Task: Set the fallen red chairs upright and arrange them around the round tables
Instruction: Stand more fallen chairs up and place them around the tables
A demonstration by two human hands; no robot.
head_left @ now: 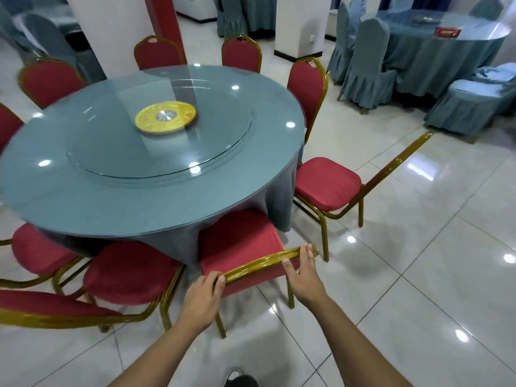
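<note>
A red chair (pixel 240 241) with a gold frame stands upright at the near edge of the round table (pixel 83 191), its seat partly under the tablecloth. My left hand (pixel 202 296) grips the left end of its gold top rail. My right hand (pixel 303 272) holds the right end of the same rail, fingers over the top. Several more red chairs stand upright around the table, among them one (pixel 326 182) to the right and one (pixel 128 272) to the left of the chair I hold.
A glass turntable with a gold disc (pixel 166 115) sits on the table. White pillars (pixel 111 32) stand behind it. A second table (pixel 444 51) with blue-covered chairs (pixel 368 65) stands at the far right. Glossy tiled floor (pixel 418 275) stretches to my right. A dark shoe (pixel 240 379) shows below.
</note>
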